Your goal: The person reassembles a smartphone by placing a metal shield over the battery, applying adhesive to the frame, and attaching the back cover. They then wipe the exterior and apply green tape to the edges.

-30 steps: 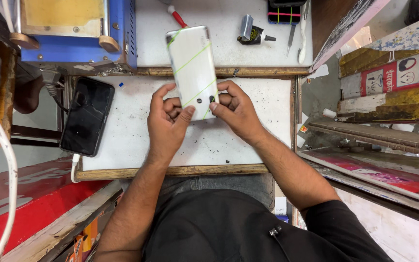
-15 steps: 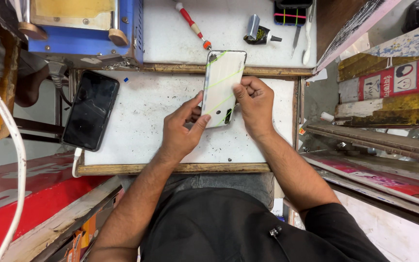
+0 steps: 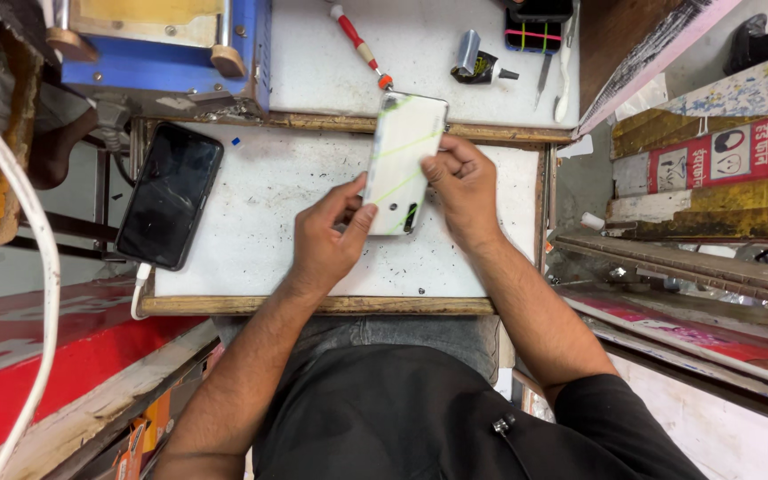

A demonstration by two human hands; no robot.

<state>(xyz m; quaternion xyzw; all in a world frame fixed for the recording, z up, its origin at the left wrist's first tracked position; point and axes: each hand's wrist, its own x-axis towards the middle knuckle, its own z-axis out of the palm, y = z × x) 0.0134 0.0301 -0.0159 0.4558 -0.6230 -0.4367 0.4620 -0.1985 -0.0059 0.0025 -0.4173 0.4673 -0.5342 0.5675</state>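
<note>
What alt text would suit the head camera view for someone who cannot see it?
Both hands hold a white, glossy phone back panel over a scuffed white work board, the left hand at its lower edge and the right hand along its side. A black smartphone with a white cable lies to the left, and a red-handled screwdriver sits beyond.

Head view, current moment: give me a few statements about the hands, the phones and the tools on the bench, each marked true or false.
1. Both hands hold the white phone back. True: left hand and right hand grip it.
2. The black phone lies to the right of the hands. False: it lies to their left, a white cable plugged in.
3. A red-handled screwdriver lies on the far shelf. True.
4. The blue machine sits at the bench's near edge. False: it sits at far left.
</note>
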